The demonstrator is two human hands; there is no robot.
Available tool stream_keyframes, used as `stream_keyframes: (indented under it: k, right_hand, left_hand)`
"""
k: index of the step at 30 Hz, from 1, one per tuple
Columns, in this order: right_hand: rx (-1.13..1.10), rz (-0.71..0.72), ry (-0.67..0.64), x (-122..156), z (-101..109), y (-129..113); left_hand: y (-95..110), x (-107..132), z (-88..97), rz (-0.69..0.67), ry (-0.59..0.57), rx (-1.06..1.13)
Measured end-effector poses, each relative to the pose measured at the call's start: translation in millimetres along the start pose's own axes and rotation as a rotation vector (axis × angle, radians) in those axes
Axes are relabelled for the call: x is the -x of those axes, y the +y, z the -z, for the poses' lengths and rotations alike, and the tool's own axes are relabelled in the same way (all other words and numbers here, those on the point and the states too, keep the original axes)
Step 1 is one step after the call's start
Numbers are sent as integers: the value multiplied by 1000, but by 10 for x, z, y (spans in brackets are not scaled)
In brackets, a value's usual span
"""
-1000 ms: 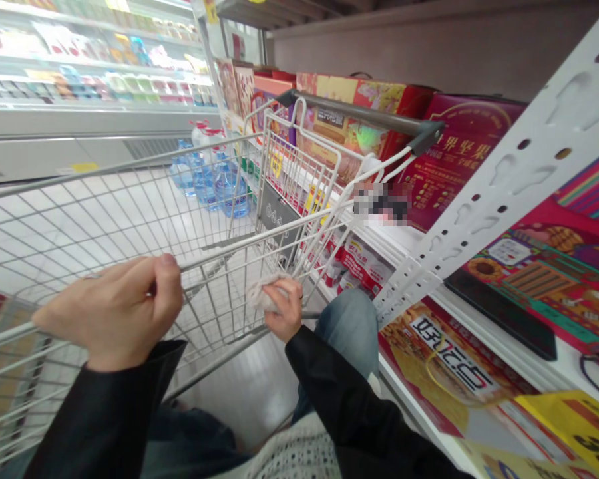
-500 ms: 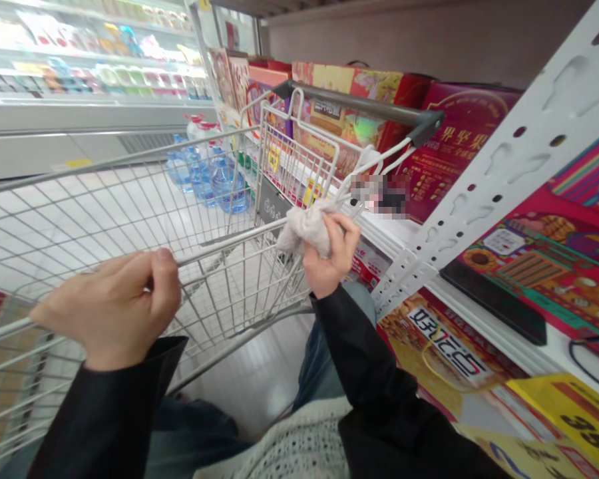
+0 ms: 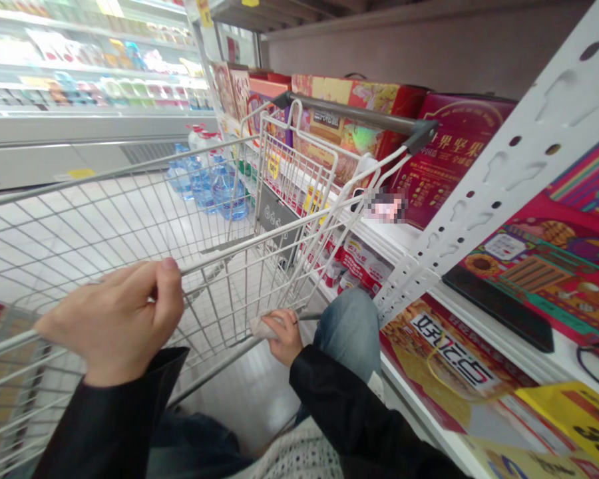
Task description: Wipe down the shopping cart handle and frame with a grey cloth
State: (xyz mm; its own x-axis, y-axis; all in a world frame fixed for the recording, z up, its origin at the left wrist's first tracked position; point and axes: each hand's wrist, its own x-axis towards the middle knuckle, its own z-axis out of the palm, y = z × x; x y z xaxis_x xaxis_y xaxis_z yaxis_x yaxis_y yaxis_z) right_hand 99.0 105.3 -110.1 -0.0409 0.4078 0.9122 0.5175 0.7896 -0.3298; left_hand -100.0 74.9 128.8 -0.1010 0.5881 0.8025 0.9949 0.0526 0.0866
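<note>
My left hand (image 3: 114, 319) is closed around the top wire rail of a wire shopping cart (image 3: 229, 266), near the front of my view. My right hand (image 3: 283, 336) sits low by the cart's lower near rail, pinching a crumpled pale cloth (image 3: 262, 326). Most of that cloth is hidden in my fingers. The cart's dark grey push handle (image 3: 359, 113) lies at the far end, beyond both hands. Through the wire mesh I see clear plastic water bottles with blue tint (image 3: 224, 193), standing past the cart.
To the right, a white perforated metal shelf upright (image 3: 484, 179) rises beside red and gold gift boxes (image 3: 459, 153). Printed packaging and yellow price signs line the lower shelf. A refrigerated display case (image 3: 90, 106) stands at the far left, above a tiled floor.
My right hand has dropped from beside the cart's upper rail to low by the near rail, with the cloth now mostly hidden. My left hand stays on the rail.
</note>
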Motion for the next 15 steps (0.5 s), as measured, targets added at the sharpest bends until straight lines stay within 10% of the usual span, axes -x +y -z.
stream_keyframes:
  k: [6, 9, 15]
  right_hand:
    - [152, -87, 361, -1323, 513, 64]
    - [223, -29, 318, -1847, 686, 200]
    - [240, -52, 82, -1015, 323, 223]
  left_hand:
    - [-70, 25, -38, -40, -3, 4]
    - [-106, 40, -57, -36, -14, 14]
    - [-112, 46, -58, -40, -38, 16]
